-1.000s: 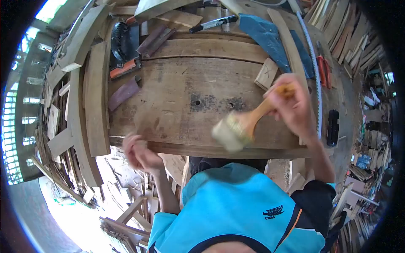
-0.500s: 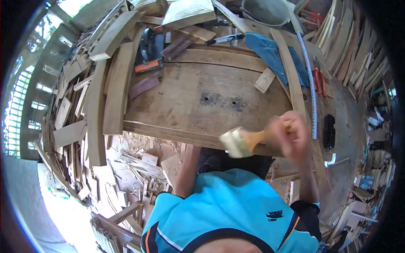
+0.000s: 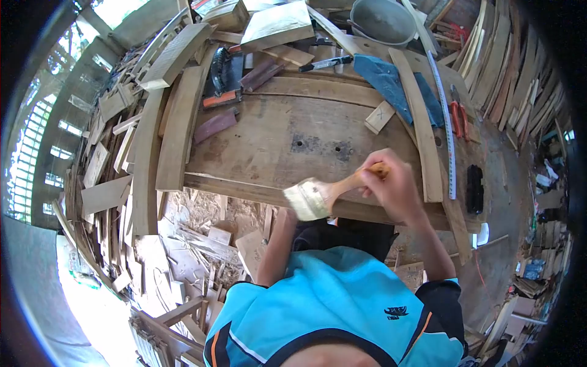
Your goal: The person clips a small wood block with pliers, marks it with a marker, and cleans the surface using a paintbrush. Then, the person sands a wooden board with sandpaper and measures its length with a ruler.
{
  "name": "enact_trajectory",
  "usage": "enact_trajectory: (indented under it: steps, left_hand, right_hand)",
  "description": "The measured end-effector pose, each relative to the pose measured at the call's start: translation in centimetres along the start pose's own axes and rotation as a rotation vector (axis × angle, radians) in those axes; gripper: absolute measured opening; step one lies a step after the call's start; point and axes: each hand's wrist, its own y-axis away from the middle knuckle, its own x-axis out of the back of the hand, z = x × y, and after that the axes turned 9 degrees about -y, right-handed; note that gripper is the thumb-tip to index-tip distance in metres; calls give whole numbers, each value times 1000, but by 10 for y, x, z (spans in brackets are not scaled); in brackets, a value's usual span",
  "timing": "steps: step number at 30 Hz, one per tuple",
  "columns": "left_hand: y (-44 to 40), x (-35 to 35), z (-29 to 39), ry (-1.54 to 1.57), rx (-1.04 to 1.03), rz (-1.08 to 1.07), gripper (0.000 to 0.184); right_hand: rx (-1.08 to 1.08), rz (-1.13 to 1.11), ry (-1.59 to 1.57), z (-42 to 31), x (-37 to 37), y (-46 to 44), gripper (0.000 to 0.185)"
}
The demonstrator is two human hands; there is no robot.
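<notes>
My right hand is closed around the orange wooden handle of a wide paintbrush. Its pale bristles point left, over the front edge of the workbench. My left forearm reaches up to that edge. The left hand itself is mostly hidden by the bristles and the bench, so its fingers do not show. A small wood block with a pencilled cross lies on the bench beyond my right hand. Farther left are a reddish wood piece and a brush-like black tool beside an orange-ended piece.
Long boards line the bench's left side. On the right lie a narrow plank, blue cloth, a white ruler, red-handled pliers and a black brush. A grey bucket stands at the back.
The paintbrush and my right hand have moved left, and the brush is sharper in view. The camera view has shifted slightly. The right hand keeps its grip on the handle.
</notes>
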Motion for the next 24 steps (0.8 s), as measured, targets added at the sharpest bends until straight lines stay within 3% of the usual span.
enact_trajectory:
  steps: [2,6,9,15,17,19,21,22,24]
  left_hand:
    - [-7,-11,-2,-90,-39,-53,41]
    - [-7,-12,-3,-233,-106,-166,42]
    - [-5,-14,-5,-348,-154,-246,42]
    - [5,5,-7,-582,-242,-424,43]
    - [21,16,-6,-637,-292,-505,44]
    - [32,31,-7,-691,-363,-590,44]
    - [7,19,11,-757,-443,-666,44]
    - [10,36,43,-1023,-106,-1058,37]
    - [19,56,65,-598,84,-1050,28]
  right_hand:
    - [-46,95,-13,-3,22,-2,8]
    - [127,454,236,-20,73,-4,7]
    - [152,507,320,-18,89,-4,6]
    - [-10,383,162,-3,48,-8,7]
    - [-29,226,-2,6,16,-7,9]
    - [-50,55,-15,-7,-9,-5,9]
    - [44,85,114,-9,5,-9,8]
    - [125,91,240,-9,14,-11,9]
    - [-9,339,382,-28,46,-6,8]
